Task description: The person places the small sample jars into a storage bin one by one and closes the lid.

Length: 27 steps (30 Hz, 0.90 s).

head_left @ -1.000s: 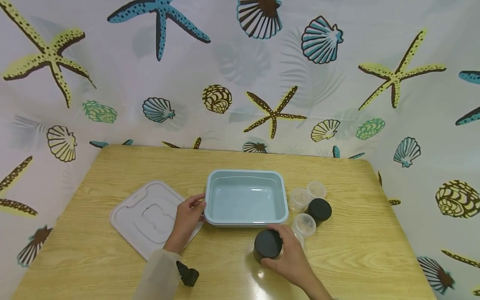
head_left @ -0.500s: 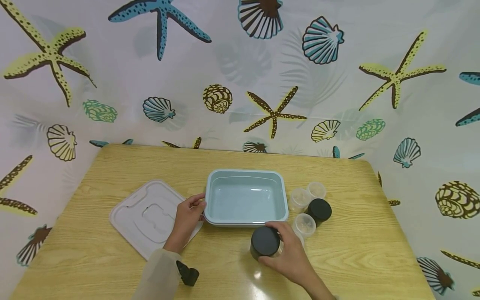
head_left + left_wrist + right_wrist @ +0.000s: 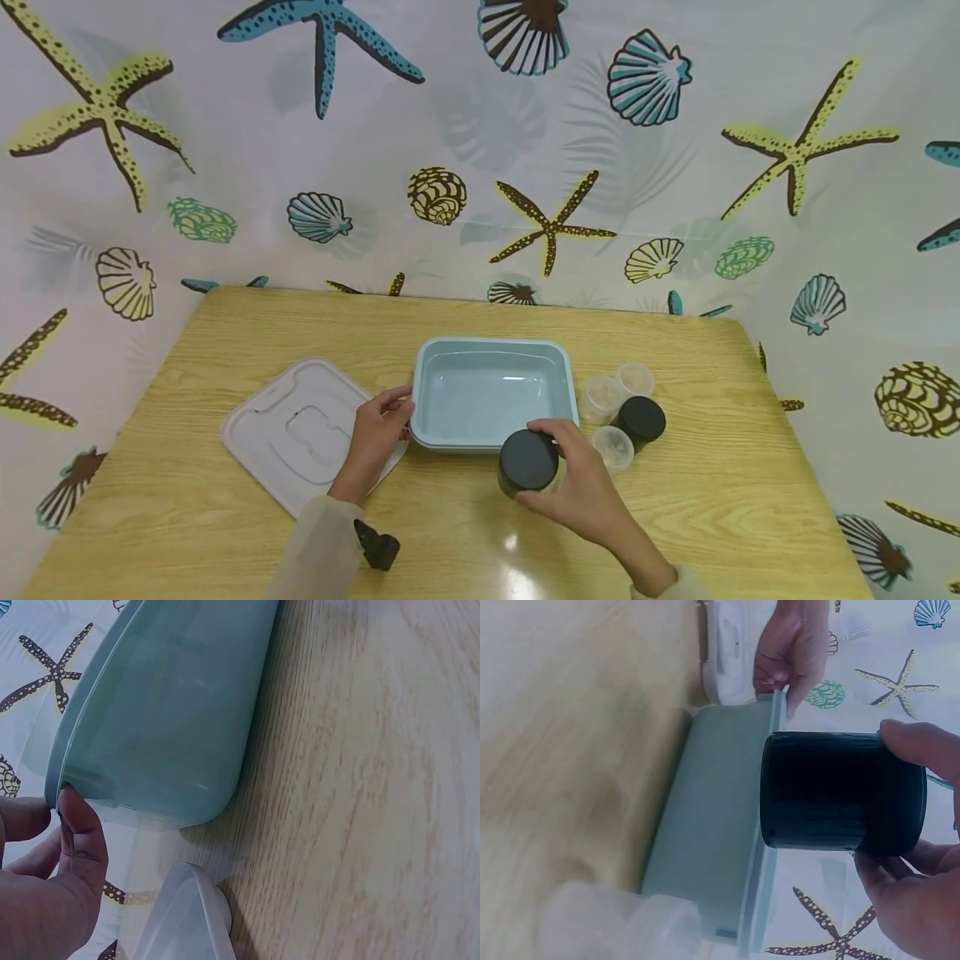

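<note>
My right hand point(image 3: 581, 483) grips a black round jar point(image 3: 528, 462) by its sides near the top, thumb toward the front. In the right wrist view the jar point(image 3: 832, 793) hangs off the table, level with the rim of a pale blue rectangular tub point(image 3: 422, 429). It overlaps the tub's front right rim in the head view. My left hand point(image 3: 378, 429) pinches the tub's left rim between thumb and fingers, seen close in the left wrist view beside the tub's wall point(image 3: 172, 712). The inside of the tub shows only its bare floor.
A whitish lid point(image 3: 300, 442) lies flat at the left, partly under my left forearm. Right of the tub stand several clear cups point(image 3: 612, 448) and another black jar point(image 3: 641, 419). Behind the wooden table point(image 3: 720, 500) hangs a curtain printed with shells and starfish.
My right hand has lifted the black jar and brought it away from me, toward the tub's front right corner. My left hand stays on the rim.
</note>
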Tool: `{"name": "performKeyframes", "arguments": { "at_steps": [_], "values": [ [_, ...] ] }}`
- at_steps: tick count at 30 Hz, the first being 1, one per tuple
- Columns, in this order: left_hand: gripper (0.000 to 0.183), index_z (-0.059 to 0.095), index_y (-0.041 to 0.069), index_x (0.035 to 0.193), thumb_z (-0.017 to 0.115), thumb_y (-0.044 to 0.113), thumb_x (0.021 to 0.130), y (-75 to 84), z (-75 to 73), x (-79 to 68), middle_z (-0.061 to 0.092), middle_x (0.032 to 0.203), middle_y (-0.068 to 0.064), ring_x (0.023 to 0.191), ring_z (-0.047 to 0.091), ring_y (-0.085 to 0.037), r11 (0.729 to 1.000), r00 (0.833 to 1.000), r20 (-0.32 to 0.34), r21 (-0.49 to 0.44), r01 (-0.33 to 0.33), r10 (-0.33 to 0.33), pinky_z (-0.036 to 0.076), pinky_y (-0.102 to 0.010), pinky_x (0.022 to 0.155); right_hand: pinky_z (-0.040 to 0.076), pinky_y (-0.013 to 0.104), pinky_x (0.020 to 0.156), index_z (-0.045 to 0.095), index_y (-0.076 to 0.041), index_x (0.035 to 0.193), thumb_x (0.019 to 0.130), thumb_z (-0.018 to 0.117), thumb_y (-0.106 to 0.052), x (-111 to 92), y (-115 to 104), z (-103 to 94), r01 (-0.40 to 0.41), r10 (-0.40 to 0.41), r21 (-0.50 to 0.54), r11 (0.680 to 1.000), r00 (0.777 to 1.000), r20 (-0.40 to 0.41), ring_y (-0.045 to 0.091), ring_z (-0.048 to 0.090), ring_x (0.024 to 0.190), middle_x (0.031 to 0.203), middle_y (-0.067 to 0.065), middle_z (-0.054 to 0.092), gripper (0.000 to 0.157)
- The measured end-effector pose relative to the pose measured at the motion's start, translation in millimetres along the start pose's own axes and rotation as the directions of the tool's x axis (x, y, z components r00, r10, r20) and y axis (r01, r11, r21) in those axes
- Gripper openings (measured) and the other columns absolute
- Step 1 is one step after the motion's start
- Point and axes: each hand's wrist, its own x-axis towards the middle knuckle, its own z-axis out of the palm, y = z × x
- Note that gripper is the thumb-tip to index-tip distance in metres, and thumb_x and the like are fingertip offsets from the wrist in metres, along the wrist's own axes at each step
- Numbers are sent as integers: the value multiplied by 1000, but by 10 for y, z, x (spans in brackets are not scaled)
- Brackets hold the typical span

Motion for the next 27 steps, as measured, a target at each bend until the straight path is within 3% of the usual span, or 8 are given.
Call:
{"name": "performKeyframes", "arguments": {
  "at_steps": [5,10,20,27],
  "values": [
    [35,52,-4,131,49,4,97,0,-5,-1,57,103,-17,68,55,-6,1000,1000,2,0,6,-6,49,-19,58,51,38,90,55,-8,124,61,87,-7,85,-69,-25,-50,47,79,996,998,43,21,57,108,122,9,56,71],
    [36,52,-3,132,49,5,97,0,0,9,57,105,-17,69,56,-6,1000,1000,2,0,11,-11,49,-19,58,50,42,91,55,-9,125,64,87,-11,162,-82,-28,-39,34,81,996,998,55,22,57,107,120,9,56,69],
    [36,52,-2,132,50,7,98,2,-16,18,57,107,-18,72,55,-7,1000,1000,11,26,4,-5,50,-20,61,49,44,92,54,-6,126,65,86,-7,369,-88,-24,-43,40,140,989,999,25,26,56,111,124,13,55,69],
    [35,53,-2,131,50,6,97,-1,-13,6,56,105,-17,72,55,-6,1000,1000,10,18,-1,0,50,-21,61,47,48,95,54,-4,129,66,86,-11,528,-46,29,-125,125,152,980,992,6,28,55,112,124,13,55,71]
  ]
}}
